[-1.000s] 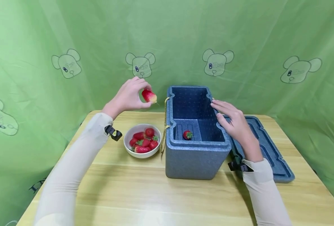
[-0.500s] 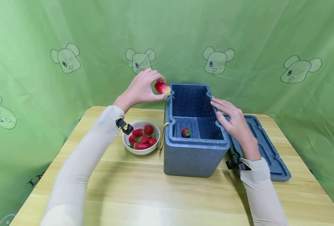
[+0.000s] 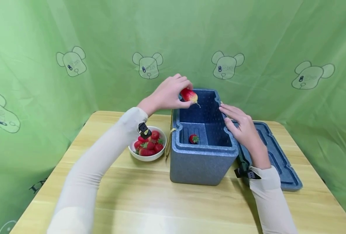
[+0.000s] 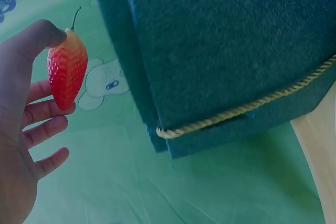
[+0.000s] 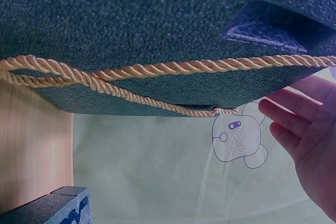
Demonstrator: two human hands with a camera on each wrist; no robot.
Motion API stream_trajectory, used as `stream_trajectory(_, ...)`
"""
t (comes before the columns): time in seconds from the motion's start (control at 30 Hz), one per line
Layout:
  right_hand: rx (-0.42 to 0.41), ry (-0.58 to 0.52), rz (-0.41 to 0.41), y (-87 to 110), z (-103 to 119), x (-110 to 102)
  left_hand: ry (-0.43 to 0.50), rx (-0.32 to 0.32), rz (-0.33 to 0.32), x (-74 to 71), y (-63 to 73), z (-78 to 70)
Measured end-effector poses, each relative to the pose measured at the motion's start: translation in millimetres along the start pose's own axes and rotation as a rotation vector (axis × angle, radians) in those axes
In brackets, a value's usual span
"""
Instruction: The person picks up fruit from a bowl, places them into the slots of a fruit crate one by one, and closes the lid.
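Between thumb and fingers, my left hand (image 3: 171, 93) pinches a strawberry (image 3: 189, 95), red with a pale yellow stem end and a thin stem. It holds the fruit above the far left part of an open blue-grey foam box (image 3: 200, 165). In the left wrist view the strawberry (image 4: 67, 71) hangs lengthwise between thumb and fingertips. My right hand (image 3: 240, 127) rests on the box's right rim, fingers extended. Inside the box, one strawberry (image 3: 194, 139) with green leaves lies on the floor near the front. A white bowl (image 3: 147, 158) of several strawberries stands left of the box.
The box's lid (image 3: 278, 156) lies on the wooden table (image 3: 149, 198) to the right, partly behind my right forearm. A twisted gold rope (image 5: 199, 66) runs along the box's side. Behind the table hangs a green curtain (image 3: 184, 39) with bear-head prints.
My left hand has moved right with the strawberry, from above the table beyond the bowl, across the box's left rim, to over the box. The right hand has stayed on the rim.
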State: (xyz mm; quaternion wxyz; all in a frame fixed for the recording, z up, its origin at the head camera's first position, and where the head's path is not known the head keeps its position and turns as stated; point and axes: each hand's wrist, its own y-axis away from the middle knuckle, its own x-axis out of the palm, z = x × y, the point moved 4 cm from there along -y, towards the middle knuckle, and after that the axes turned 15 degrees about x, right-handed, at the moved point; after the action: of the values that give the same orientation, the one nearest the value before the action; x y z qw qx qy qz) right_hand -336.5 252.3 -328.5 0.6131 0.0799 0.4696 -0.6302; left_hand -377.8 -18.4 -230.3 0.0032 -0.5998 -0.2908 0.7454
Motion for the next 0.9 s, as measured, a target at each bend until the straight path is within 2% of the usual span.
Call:
stream_trajectory(0.3, -0.008, 0.002, -0.007, -0.3, -1.5, 1.4, -0.002, -0.014, 0.091, 17.8, -5.6, -5.3)
stream_trajectory(0.63, 0.001, -0.003, -0.005, 1.7, -1.0, 0.5, 0.01, -0.048, 0.201, 29.8, -7.9, 1.2)
stream_trajectory(0.9, -0.024, 0.005, -0.015, 0.1, 0.3, -0.6, 0.013, -0.069, 0.265, 36.8, -12.0, 8.3)
